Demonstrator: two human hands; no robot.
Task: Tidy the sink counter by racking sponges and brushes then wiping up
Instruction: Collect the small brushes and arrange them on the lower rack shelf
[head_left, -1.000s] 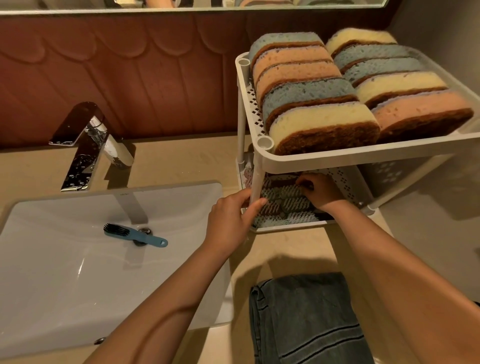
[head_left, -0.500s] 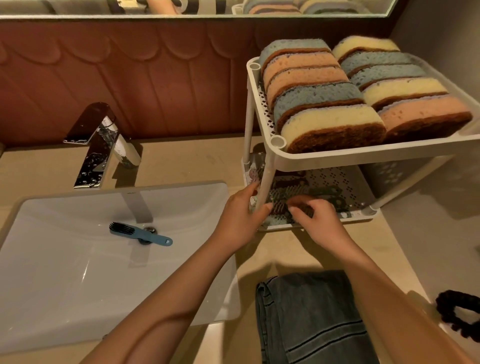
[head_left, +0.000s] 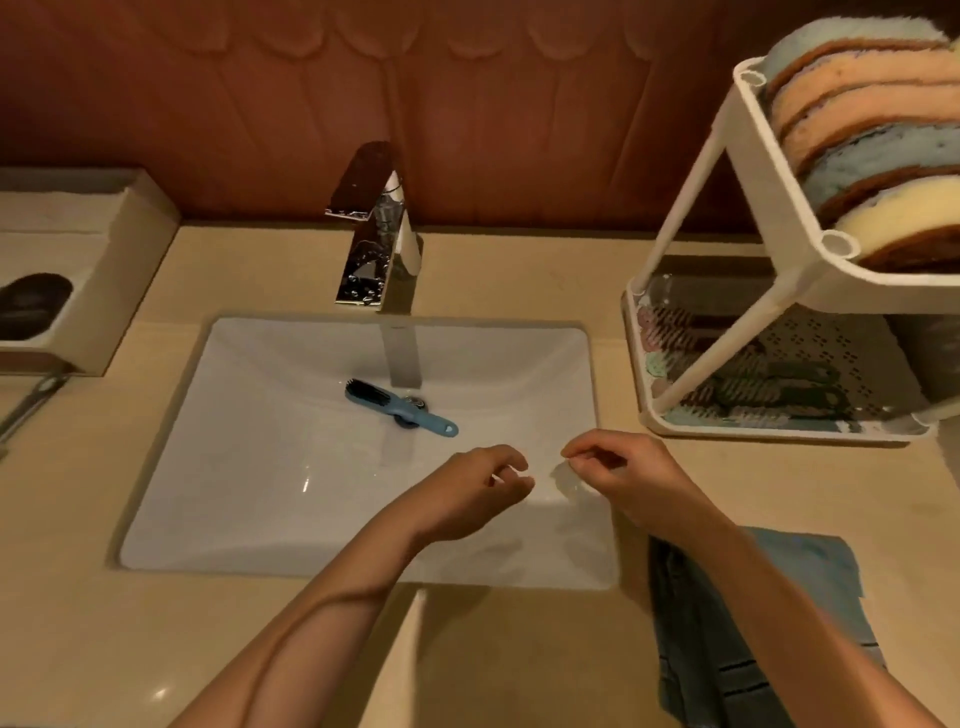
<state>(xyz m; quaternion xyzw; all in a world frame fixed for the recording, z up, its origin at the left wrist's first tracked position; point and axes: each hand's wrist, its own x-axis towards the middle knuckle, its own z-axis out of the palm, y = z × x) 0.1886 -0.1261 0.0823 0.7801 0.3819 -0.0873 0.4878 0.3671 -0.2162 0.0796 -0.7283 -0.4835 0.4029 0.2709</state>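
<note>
Lying in the sink (head_left: 260, 493), one blue brush (head_left: 400, 408).

A reddish-brown wall (head_left: 208, 104) runs behind the desk (head_left: 519, 270), its panel pressed with a row of scalloped arches. The desk is pale beige stone with 1 white rectangular basin (head_left: 249, 467) sunk into it and 1 angular chrome faucet (head_left: 374, 234) just behind the rim. A cream box (head_left: 119, 270) with a dark oval opening sits far left. The light is warm and dim, glinting off the basin.
</note>
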